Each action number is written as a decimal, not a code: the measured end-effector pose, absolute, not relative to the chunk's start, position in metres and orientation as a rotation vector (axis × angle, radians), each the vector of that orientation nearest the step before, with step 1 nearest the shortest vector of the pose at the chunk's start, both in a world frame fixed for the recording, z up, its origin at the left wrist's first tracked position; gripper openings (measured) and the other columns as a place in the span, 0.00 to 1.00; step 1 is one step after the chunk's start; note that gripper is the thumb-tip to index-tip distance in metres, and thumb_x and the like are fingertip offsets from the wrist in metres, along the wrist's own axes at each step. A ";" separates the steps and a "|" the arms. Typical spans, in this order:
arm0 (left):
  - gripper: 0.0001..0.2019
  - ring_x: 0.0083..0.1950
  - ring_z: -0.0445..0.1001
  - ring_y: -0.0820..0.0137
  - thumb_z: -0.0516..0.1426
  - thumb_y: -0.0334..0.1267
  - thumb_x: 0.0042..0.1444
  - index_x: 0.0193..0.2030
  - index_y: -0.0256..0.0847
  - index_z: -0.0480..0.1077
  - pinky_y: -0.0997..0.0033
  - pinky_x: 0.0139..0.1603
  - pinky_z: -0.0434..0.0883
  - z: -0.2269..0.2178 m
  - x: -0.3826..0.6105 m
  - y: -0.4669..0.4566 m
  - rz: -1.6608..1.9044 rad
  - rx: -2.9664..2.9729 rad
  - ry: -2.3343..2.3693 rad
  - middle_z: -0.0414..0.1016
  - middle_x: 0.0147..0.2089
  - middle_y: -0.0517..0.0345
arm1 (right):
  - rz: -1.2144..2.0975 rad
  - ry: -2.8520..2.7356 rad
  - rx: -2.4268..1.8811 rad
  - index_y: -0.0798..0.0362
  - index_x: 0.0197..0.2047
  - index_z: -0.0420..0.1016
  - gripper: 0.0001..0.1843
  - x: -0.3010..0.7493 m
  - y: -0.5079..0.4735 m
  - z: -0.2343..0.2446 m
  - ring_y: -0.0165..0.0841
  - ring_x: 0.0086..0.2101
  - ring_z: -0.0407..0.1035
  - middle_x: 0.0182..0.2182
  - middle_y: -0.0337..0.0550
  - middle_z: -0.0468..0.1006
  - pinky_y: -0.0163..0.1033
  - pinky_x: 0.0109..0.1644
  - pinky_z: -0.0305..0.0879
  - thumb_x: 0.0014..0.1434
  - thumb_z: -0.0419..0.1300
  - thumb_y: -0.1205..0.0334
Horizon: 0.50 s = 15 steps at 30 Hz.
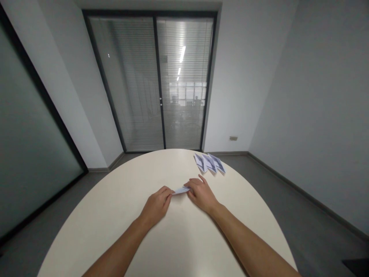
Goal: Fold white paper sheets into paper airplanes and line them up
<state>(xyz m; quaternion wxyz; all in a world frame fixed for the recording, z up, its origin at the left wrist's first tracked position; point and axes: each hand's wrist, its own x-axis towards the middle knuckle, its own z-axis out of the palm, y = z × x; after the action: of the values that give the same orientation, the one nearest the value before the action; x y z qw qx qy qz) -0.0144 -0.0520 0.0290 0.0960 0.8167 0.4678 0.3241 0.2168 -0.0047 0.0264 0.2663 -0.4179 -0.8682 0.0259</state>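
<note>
Between my two hands stretches a narrow strip of pale bluish-white folded paper (180, 190), just above or on the table. My left hand (158, 204) pinches its left end between thumb and fingers. At the other end, my right hand (201, 192) grips the paper, with one finger raised off it. My fingers hide both ends of the paper. Beyond my right hand, several folded papers (210, 163) with blue-grey markings lie side by side, overlapping, near the table's far right edge.
A round cream table (121, 215) carries the papers, its curved edge running around both arms. Behind it stand dark-framed glass panels with blinds (184, 127). Plain walls rise at both sides, and a socket plate (233, 138) sits low on the far wall.
</note>
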 end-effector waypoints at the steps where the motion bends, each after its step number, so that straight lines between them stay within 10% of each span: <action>1: 0.13 0.46 0.76 0.67 0.48 0.34 0.68 0.46 0.44 0.74 0.69 0.50 0.71 0.028 -0.016 -0.051 0.979 2.405 1.403 0.76 0.45 0.55 | 0.050 -2.333 -1.152 0.49 0.46 0.77 0.12 0.217 -0.004 0.027 0.38 0.52 0.70 0.45 0.43 0.81 0.55 0.69 0.41 0.62 0.56 0.68; 8: 0.13 0.47 0.77 0.65 0.48 0.38 0.67 0.48 0.42 0.73 0.67 0.49 0.71 0.014 -0.025 -0.041 1.103 2.288 1.644 0.79 0.46 0.55 | 0.233 -2.264 -1.262 0.51 0.45 0.78 0.10 0.221 0.000 0.028 0.37 0.43 0.74 0.42 0.44 0.82 0.41 0.51 0.63 0.65 0.57 0.60; 15: 0.14 0.47 0.77 0.65 0.53 0.40 0.66 0.55 0.42 0.71 0.66 0.50 0.71 0.010 -0.027 -0.040 1.087 2.092 1.838 0.79 0.49 0.54 | 0.415 -2.091 -1.307 0.46 0.54 0.74 0.16 0.225 0.006 0.013 0.38 0.45 0.74 0.45 0.42 0.81 0.39 0.48 0.65 0.63 0.58 0.59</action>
<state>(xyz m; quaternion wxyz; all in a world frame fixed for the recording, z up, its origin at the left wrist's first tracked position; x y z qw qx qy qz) -0.0270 -0.0403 0.0104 0.0760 0.6978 0.6131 0.3625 0.2247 0.0064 0.0130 0.3151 -0.4961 -0.7936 0.1576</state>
